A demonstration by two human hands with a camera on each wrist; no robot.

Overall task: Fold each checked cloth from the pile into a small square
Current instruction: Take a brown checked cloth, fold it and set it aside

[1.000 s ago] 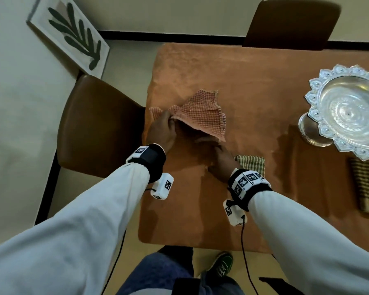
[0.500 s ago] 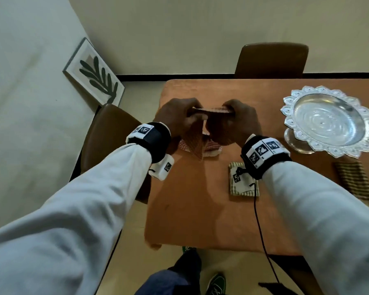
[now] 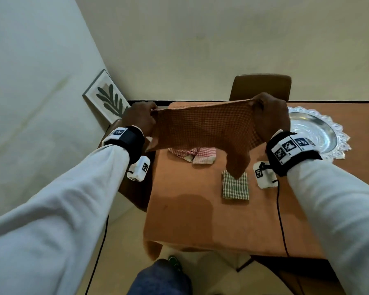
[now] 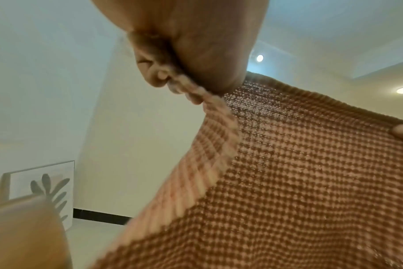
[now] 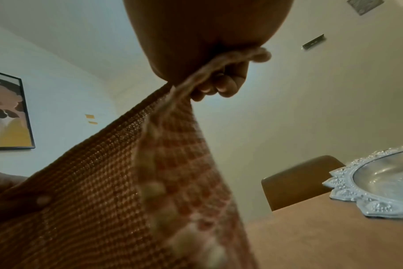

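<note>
An orange checked cloth (image 3: 202, 128) hangs spread in the air above the table, stretched between both hands. My left hand (image 3: 142, 120) pinches its left top corner, and my right hand (image 3: 268, 113) pinches its right top corner. The left wrist view shows the fingers (image 4: 163, 76) curled on the cloth (image 4: 299, 182) edge. The right wrist view shows the same grip (image 5: 209, 80) on the cloth (image 5: 104, 191). Below it on the table lies a crumpled red checked cloth (image 3: 197, 155). A green checked cloth (image 3: 235, 187), folded into a small square, lies nearer to me.
The table (image 3: 200, 226) wears an orange-brown cover. A silver ornate tray (image 3: 320, 133) stands at the right. A brown chair (image 3: 262, 86) is behind the table, another chair (image 3: 134, 188) at its left. A framed leaf picture (image 3: 107, 96) leans against the wall.
Both hands lifted the orange cloth off the table and drew apart, spreading it out in the air. The red cloth beneath it has come into sight.
</note>
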